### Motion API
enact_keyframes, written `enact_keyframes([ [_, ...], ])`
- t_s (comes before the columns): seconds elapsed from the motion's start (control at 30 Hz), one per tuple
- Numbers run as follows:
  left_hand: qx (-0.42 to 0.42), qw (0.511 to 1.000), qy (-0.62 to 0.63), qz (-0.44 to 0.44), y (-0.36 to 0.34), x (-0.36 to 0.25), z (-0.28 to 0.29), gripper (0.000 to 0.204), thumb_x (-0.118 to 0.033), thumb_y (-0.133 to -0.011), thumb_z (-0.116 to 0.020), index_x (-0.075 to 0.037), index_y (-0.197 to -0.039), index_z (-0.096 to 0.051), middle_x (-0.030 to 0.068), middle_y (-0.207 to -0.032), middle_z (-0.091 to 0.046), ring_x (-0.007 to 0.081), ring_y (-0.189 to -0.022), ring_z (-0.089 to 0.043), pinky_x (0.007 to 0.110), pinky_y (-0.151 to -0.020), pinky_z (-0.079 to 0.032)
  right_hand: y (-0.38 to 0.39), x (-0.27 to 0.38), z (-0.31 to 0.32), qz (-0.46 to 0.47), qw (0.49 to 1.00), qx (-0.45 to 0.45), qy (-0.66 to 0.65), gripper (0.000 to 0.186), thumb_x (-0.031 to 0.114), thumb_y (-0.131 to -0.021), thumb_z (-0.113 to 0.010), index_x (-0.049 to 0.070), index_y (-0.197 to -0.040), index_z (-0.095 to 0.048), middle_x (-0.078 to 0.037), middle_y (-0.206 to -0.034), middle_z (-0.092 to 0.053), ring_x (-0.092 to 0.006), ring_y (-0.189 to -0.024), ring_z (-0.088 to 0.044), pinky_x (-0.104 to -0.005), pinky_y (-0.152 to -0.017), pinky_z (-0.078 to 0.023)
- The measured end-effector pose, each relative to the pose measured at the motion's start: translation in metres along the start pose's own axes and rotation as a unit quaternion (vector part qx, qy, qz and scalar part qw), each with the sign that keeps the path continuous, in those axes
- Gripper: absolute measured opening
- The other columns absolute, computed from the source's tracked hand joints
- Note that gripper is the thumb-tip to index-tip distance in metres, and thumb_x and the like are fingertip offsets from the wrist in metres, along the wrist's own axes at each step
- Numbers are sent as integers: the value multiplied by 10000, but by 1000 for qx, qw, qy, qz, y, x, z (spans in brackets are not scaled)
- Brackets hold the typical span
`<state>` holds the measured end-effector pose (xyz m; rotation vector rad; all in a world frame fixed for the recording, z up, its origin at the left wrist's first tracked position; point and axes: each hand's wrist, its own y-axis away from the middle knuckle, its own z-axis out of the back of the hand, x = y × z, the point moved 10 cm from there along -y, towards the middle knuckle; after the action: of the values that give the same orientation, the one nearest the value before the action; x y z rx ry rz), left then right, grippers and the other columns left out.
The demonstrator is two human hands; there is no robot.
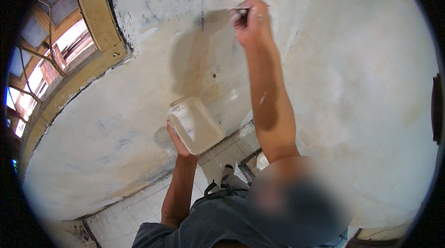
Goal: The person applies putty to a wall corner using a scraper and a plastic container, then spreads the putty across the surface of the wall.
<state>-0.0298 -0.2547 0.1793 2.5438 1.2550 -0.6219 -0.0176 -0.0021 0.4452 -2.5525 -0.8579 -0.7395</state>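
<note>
1. Wall [343, 76]: fills most of the view; off-white, patchy, with grey and tan stains. Vertical-ish seam near 1 o'clock.
2. Tiled floor [113, 218]: pale, 7 o'clock, with more tiles showing just below the tub.
3. Window [60, 9]: 10 o'clock, yellow-painted surround, bars across it. Surround looks curved, could be lens bend.
4. Dark shirt [211, 218]: the person's own, 6 o'clock.
5. Tub [206, 130]: pale, rounded-rectangular, just off centre toward 8 o'clock, in front of the wall. Open mouth faces the camera; long axis about 11-to-5, only slightly longer than the cross axis. White residue on the inner side at 10 o'clock. Contact with the wall: can't tell.
6. Right hand [252, 21]: between 12 and 1 o'clock, up at the wall, fingers curled narrow round the thin tool.
7. Left hand [181, 148]: supports the tub from its 8 o'clock side — thumb along the outer wall, other fingers hidden.
8. Thin tool [240, 7]: pale, near edge-on, long axis roughly 9-to-3, visible end toward 9. Exact kind unclear — same for wall contact.
</note>
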Motion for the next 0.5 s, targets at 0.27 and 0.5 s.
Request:
enact_keyframes([
  [0.27, -28, 999, 25, -16, -1, -1, 6, 692, -647, -936, -298, -129, -1373, -439, 103, -1290, -549, 280, -1134, -572, 455, -950, -489, 66, -18, 69, 136, 976, 88, 147, 79, 28, -828, -566, 3, -892, -605, -53, -850, -605, -106, -635, -537, -253, -569, -484],
  [0.5, -24, 998, -37, -36, 7, -7, 16, 696, -649, -930, -309, -119, -1359, -445, 100, -1280, -546, 286, -1134, -564, 455, -948, -482, 92, -72, 90, 228, 750, 1, 621, 160, 123, -771, -617, 25, -753, -492, -149, -617, -565, -305, -582, -600, -399, -574, -492],
])
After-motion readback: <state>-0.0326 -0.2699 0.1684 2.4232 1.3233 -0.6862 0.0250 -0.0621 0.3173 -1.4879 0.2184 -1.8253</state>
